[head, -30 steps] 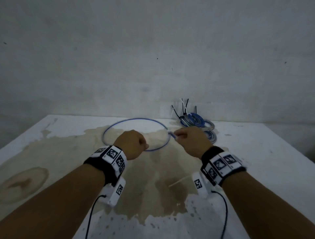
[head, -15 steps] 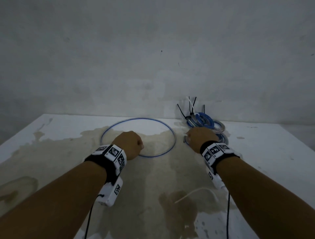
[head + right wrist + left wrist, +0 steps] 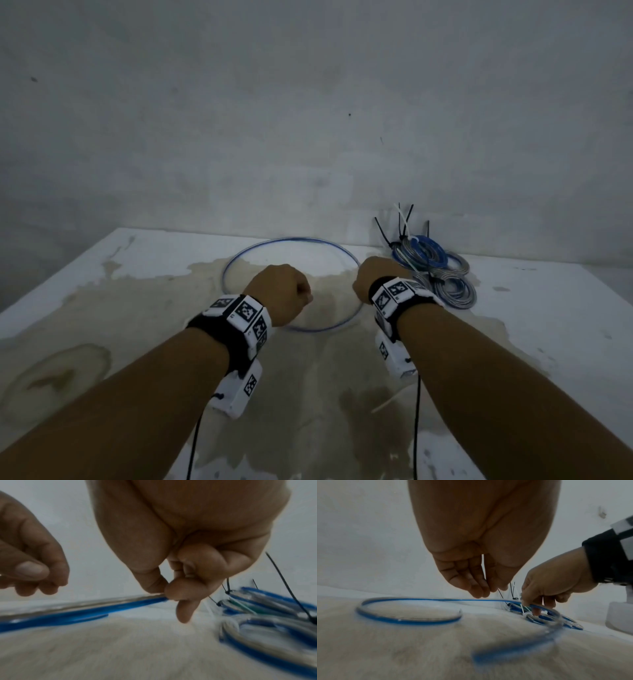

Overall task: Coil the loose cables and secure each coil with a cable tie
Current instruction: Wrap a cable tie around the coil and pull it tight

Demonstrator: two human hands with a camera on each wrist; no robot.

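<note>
Cable [image 3: 291, 284], blue, lies in one wide loop on the stained counter [image 3: 102, 308]. Right hand [image 3: 180, 588] pinches it near tied coils [image 3: 431, 270]; left hand [image 3: 277, 294] hovers curled, seemingly empty. Best to draw smaller, even loops before tying.

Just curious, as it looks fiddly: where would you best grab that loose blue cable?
I'd pinch the loose blue cable from above, across its thin round body near the free end: it lies mostly flat in one wide loop on the table.
</note>
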